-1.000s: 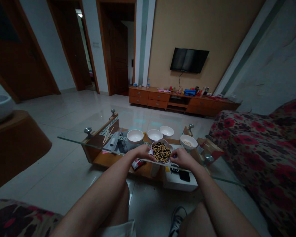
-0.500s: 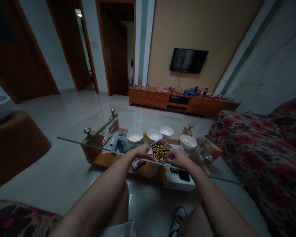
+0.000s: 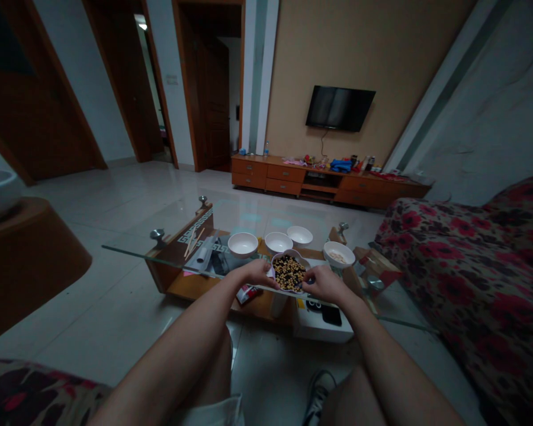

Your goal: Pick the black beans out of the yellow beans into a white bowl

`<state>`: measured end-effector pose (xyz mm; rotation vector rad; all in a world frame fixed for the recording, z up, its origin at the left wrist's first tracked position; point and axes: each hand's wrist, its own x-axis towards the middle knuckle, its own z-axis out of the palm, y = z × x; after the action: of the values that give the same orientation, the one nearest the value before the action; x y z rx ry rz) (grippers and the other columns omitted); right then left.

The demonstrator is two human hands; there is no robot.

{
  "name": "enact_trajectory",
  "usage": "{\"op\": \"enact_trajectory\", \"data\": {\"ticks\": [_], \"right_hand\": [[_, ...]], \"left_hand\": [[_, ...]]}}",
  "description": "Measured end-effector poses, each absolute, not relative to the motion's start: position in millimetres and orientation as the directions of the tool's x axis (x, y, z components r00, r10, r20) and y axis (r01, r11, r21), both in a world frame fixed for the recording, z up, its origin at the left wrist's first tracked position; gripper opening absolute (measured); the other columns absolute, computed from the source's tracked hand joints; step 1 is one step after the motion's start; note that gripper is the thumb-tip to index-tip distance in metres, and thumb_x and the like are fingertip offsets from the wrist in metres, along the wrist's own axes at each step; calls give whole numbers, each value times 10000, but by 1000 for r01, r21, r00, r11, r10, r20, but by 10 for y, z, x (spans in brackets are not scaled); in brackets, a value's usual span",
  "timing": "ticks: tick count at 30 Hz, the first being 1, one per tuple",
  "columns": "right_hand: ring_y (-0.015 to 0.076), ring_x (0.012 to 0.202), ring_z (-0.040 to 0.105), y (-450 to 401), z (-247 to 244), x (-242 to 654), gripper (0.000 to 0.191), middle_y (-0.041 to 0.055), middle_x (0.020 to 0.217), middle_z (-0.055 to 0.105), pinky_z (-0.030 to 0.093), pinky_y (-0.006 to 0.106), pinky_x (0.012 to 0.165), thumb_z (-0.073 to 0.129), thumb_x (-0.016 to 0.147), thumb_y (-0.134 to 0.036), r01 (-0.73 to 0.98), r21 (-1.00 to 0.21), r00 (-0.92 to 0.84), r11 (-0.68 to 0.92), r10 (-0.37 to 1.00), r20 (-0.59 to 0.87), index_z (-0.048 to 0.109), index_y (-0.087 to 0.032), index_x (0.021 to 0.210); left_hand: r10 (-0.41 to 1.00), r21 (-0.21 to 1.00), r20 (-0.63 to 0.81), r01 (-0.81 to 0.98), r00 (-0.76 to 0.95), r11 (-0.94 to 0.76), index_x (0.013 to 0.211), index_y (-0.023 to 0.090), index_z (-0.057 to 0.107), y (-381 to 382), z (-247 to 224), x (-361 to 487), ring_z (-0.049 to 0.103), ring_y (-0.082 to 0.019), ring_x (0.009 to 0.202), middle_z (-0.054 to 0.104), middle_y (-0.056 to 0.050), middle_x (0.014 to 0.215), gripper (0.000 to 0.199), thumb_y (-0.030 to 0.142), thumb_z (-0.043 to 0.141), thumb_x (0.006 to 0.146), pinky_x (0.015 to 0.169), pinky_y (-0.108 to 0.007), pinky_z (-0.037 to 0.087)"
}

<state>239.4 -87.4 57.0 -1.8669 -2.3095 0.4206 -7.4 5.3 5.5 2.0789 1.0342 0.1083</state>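
From where I stand, the scalloped dish [image 3: 304, 260] is at the near side of the glass table [image 3: 406, 323], between the person's hands; dark beans and yellow ones [image 3: 288, 273] lie mingled across it, with no parting into sorts that I can make out. The left hand [image 3: 259, 273] is closed on the dish's left rim, thumb toward the near side; the right hand [image 3: 323, 283] is at the right near edge, its fingertips drawn together on a small dark object [image 3: 311, 282], perhaps a handle, though the fingers hide most of it.

As for how far things have come, the dish looks well filled, its contents reaching close to the rim; the left white bowl [image 3: 243, 244], the middle white bowl [image 3: 278, 242] and the far white bowl [image 3: 299, 235] stand just beyond it, and I can see no beans in any of them; the right white bowl [image 3: 349, 256] has some pale pieces [image 3: 337, 257] at its bottom, too small to name. By that showing, I would judge the mixed beans largely unsorted; chopsticks [image 3: 194, 244] lie untouched to the left, and a dark phone [image 3: 331, 315] rests on a white box [image 3: 313, 331] below the glass on the near side.
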Motion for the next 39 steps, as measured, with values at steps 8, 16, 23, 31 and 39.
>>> {"op": "enact_trajectory", "data": {"ticks": [8, 16, 23, 31, 39], "right_hand": [[165, 734, 625, -850, 462, 2165, 238, 57, 831, 749, 357, 259, 626, 580, 915, -311, 920, -286, -301, 269, 951, -73, 784, -199, 869], [214, 967, 689, -790, 482, 2101, 293, 83, 1072, 765, 408, 259, 717, 496, 1004, -370, 987, -155, -51, 52, 999, 10, 750, -236, 1067], [238, 1002, 706, -826, 586, 2158, 329, 105, 1088, 776, 443, 274, 734, 491, 996, -386, 980, -182, 96, -83, 993, 66, 763, -231, 1095], [209, 880, 703, -831, 611, 2214, 298, 95, 961, 787, 403, 253, 651, 541, 926, -358, 978, -206, 51, -35, 996, 74, 799, -212, 956], [170, 744, 649, -862, 571, 2151, 296, 75, 845, 758, 358, 261, 636, 517, 948, -318, 957, -240, -166, 162, 986, 4, 768, -195, 851]], "left_hand": [[711, 652, -228, 647, 665, -395, 795, 193, 680, 13, 126, -68, 575, -197, 710, 657, -15, 746, 411, 550, 813, 641, 604, -278, 382], [700, 698, -233, 617, 675, -363, 812, 183, 702, -17, 149, -83, 609, -203, 742, 710, -32, 808, 383, 518, 815, 665, 628, -274, 413], [692, 675, -241, 630, 681, -385, 875, 178, 721, 6, 144, -72, 634, -201, 790, 718, -28, 852, 424, 532, 831, 669, 675, -262, 447], [689, 680, -229, 620, 687, -392, 894, 172, 735, 25, 83, -84, 621, -185, 762, 708, -15, 829, 429, 531, 830, 679, 666, -252, 445], [715, 661, -237, 649, 658, -378, 817, 165, 702, 38, 73, -84, 543, -155, 648, 602, 17, 698, 438, 551, 831, 654, 583, -252, 373]]}}
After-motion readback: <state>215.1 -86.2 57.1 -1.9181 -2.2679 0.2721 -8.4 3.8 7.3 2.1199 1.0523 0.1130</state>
